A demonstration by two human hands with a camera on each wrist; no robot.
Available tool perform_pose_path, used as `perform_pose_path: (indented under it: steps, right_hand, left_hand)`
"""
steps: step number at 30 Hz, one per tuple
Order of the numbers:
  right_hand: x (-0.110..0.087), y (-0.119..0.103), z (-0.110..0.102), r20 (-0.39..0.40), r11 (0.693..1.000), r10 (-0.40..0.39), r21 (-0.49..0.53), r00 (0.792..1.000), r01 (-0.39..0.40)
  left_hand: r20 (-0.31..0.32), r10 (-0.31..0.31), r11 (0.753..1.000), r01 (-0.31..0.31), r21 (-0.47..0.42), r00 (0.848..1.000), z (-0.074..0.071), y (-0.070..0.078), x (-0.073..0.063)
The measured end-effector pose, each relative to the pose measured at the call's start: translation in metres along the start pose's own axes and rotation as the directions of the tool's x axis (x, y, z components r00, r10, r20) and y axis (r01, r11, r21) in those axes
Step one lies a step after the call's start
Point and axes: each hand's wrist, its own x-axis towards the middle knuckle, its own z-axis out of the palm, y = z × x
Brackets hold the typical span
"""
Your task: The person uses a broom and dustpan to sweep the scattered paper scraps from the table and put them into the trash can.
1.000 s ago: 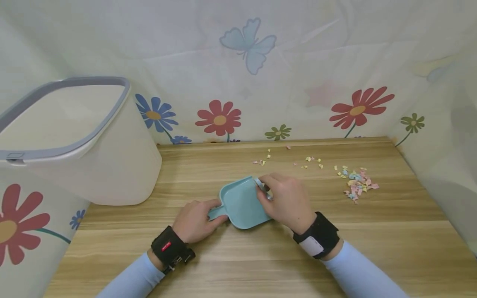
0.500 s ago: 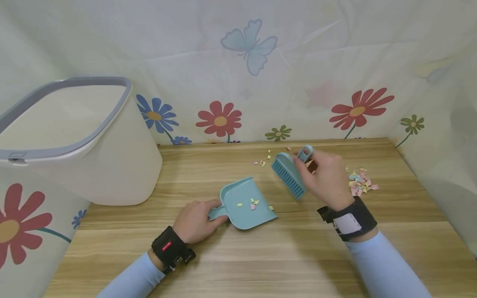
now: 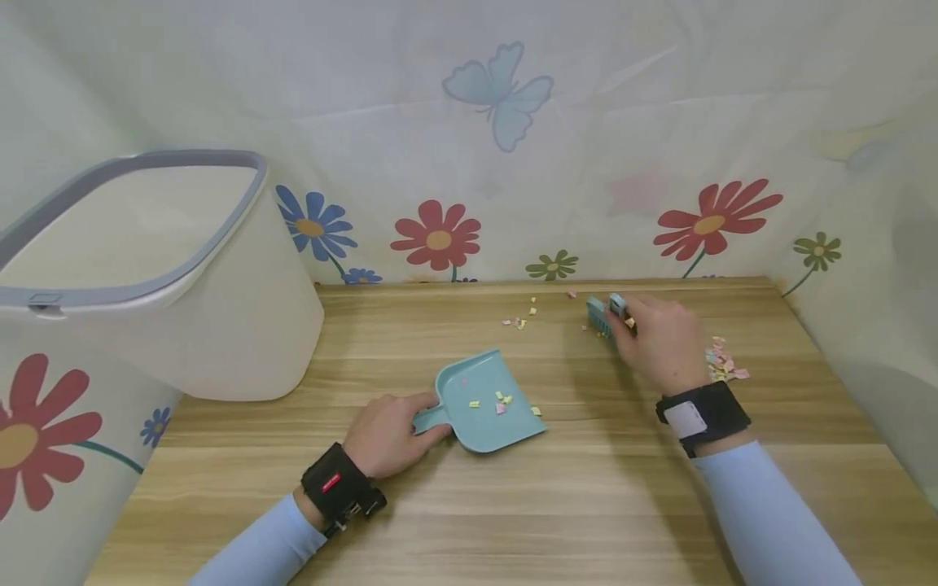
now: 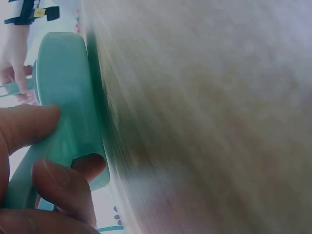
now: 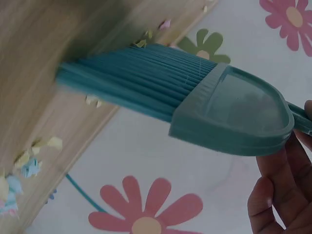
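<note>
My left hand (image 3: pixel 388 435) grips the handle of a light blue dustpan (image 3: pixel 484 427), which lies on the wooden table with its open edge to the right. A few paper scraps (image 3: pixel 501 399) rest in the pan and one sits at its lip. In the left wrist view, thumb and fingers wrap the teal dustpan (image 4: pixel 68 87). Farther back on the right, my right hand (image 3: pixel 663 342) holds a small blue brush (image 3: pixel 598 316). The right wrist view shows the brush (image 5: pixel 234 107) with its bristles down at the table among scraps.
A tall white bin (image 3: pixel 242 325) with a grey rim stands at the left. Scattered scraps (image 3: pixel 519 323) lie toward the back of the table (image 3: pixel 469 521), and a larger pile (image 3: pixel 724 362) lies right of my right hand. A flowered curtain (image 3: pixel 352 98) hangs behind.
My right hand with the brush has gone from over the dustpan to the back right, uncovering scraps in the pan. My left hand and the dustpan stay in place.
</note>
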Motion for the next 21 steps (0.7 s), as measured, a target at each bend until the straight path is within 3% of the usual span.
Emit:
perform_pose_path:
  steps: [4,10,16,19,21]
  right_hand:
    - [-0.008,-0.014,0.007,0.007,0.996,-0.091,0.024,0.996,0.091]
    - [-0.023,-0.054,0.005,0.028,0.977,-0.197,0.089,0.980,0.194]
    - [-0.031,-0.097,0.001,0.023,0.938,-0.296,0.197,0.955,0.286]
    - [-0.028,-0.108,0.000,0.017,0.920,-0.295,0.277,0.955,0.279]
    - [-0.024,-0.109,-0.002,0.000,0.913,-0.248,0.334,0.969,0.234]
  left_hand:
    - [0.000,0.008,1.000,-0.008,0.004,1.000,0.000,0.000,0.001]
    - [-0.003,0.027,0.999,-0.027,0.017,1.000,-0.001,0.000,0.002]
    - [-0.006,0.031,0.999,-0.031,0.009,0.999,0.000,-0.002,0.001]
    - [-0.008,0.030,1.000,-0.030,0.004,1.000,0.000,-0.003,0.001]
    - [-0.005,0.031,0.999,-0.031,0.008,1.000,0.000,-0.003,0.000]
